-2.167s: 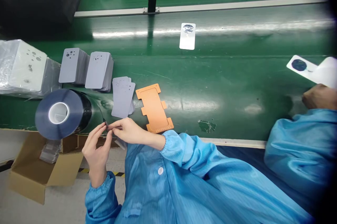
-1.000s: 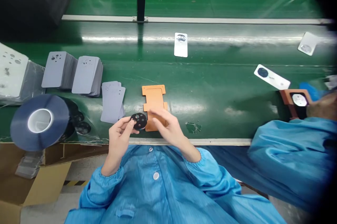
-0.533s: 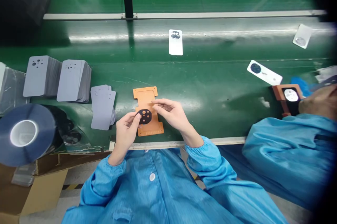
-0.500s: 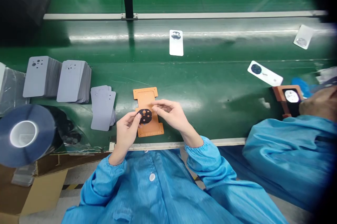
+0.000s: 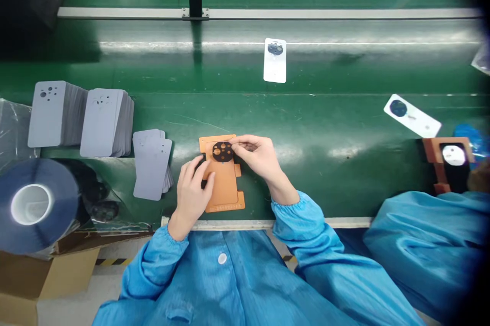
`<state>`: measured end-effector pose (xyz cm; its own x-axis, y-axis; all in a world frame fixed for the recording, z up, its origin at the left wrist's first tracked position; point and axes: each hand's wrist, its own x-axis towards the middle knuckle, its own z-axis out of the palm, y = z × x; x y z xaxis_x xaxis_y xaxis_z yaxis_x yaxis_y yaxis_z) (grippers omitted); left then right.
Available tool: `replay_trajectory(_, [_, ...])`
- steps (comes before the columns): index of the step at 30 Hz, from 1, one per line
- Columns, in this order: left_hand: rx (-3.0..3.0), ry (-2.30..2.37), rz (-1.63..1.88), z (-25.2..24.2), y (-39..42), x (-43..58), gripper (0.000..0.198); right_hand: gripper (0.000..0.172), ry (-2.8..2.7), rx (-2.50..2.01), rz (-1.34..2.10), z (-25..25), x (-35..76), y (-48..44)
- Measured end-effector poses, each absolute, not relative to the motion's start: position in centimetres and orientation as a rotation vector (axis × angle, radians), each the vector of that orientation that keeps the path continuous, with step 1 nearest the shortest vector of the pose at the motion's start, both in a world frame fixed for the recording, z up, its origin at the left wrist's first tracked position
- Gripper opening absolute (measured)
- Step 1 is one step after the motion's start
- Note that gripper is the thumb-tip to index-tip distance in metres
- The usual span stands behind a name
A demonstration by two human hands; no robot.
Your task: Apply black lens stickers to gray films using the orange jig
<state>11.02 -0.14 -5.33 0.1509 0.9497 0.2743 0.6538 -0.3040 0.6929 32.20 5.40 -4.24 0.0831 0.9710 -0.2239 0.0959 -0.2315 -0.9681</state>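
Note:
An orange fixture plate [image 5: 224,191] lies on the green bench before me. My right hand [image 5: 258,157] pinches the right edge of a thin, round black disc with several holes [image 5: 222,152], over the upper part of the plate. Whether the disc rests flat on the plate I cannot tell. At the plate's left side, my left hand [image 5: 193,183] has its fingers curved and apart, with thumb and fingertips over the plate's edge. Dark patches show between those fingers, too small to make out.
Two stacks of grey phone-shaped sheets [image 5: 101,127] and a smaller loose pile [image 5: 151,168] are at left, beside a film roll [image 5: 69,214]. White panels [image 5: 274,68] lie farther back and right. A co-worker's sleeve [image 5: 424,234] and brown fixture [image 5: 436,163] are at right.
The black disc has moved from the plate's middle toward its far end. My left hand has let go of it and opened; my right hand now pinches it. The camera view has shifted slightly.

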Motion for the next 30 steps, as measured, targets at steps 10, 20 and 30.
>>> replay_trajectory(10, [2.179, 1.496, 0.827, -5.6, -2.1, 10.3, 0.031, 0.023, -1.317, -1.615, 1.169, -4.5, 31.4, 4.4])
replay_trajectory(20, [2.362, 1.465, 0.689, -4.7, -1.0, 10.7, 0.041, 0.021, -1.467, -1.605, 1.020, -4.6, 31.1, 4.1])
replay_trajectory(30, [2.437, 1.515, 0.616, -4.1, -0.8, 10.8, 0.038, 0.019, -1.619, -1.529, 0.822, -4.6, 31.1, 4.1])
